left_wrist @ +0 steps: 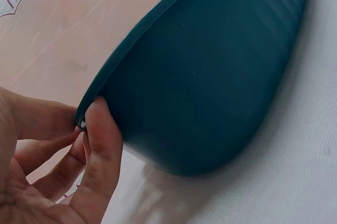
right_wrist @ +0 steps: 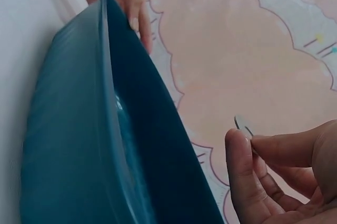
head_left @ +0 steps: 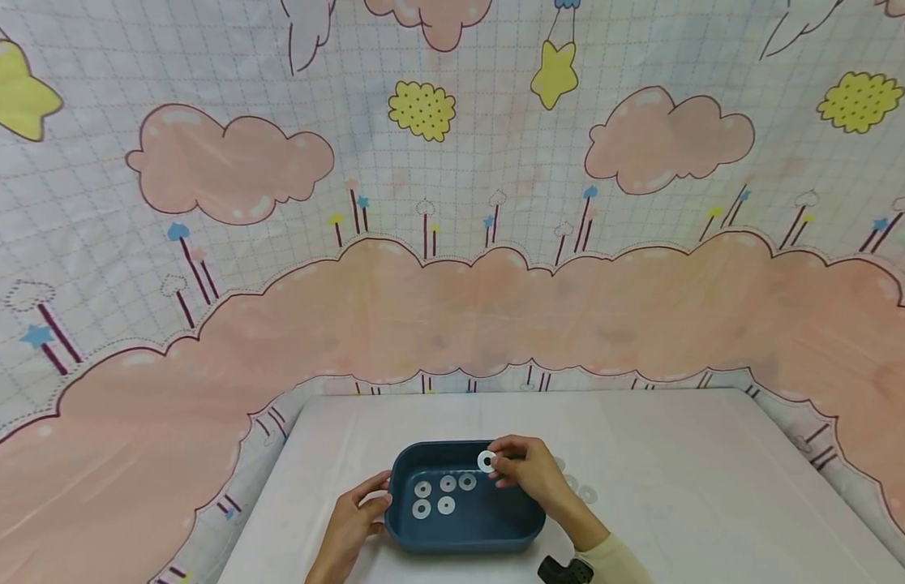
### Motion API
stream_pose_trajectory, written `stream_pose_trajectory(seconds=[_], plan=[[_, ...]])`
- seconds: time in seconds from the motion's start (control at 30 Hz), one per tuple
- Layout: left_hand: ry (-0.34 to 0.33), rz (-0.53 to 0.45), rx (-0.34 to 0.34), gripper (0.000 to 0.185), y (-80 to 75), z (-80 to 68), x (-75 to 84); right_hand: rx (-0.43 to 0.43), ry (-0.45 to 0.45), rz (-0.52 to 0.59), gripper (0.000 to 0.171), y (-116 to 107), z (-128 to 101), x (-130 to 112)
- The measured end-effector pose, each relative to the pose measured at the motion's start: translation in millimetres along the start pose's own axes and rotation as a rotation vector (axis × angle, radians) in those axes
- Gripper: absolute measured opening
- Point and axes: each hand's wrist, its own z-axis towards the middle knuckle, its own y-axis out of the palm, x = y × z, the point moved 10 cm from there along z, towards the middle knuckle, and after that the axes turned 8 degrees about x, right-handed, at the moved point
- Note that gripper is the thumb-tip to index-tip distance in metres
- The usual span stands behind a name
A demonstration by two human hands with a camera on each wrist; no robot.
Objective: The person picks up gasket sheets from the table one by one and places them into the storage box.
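Blue tray (head_left: 463, 535) | left hand (head_left: 353, 519) steadies | right hand (head_left: 529, 470) pinches washer (head_left: 486, 461) above

Blue tray (head_left: 463, 535): matt smooth plastic, faintly ribbed outer wall. Rings (head_left: 447, 485): translucent whitish plastic, flat. Table cover (head_left: 715, 487): white woven-textured cloth. Backdrop (head_left: 452, 308): printed fabric, slight sheen.

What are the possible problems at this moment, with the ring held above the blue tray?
1. The right hand pinches the white ring only at its edge, over the tray's far rim; if it slips, it may fall outside the blue tray.
2. Five rings lie close together inside; a dropped ring may land on one.
3. The left hand holds only the tray's left rim, so the tray might shift.
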Motion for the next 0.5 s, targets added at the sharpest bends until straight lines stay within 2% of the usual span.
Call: stream_pose_trajectory(seconds=[0.5], plan=[[0.001,0.009,0.0,0.046,0.1,-0.4,1.6,-0.031,0.108,-0.006,0.02,21,4,20]])
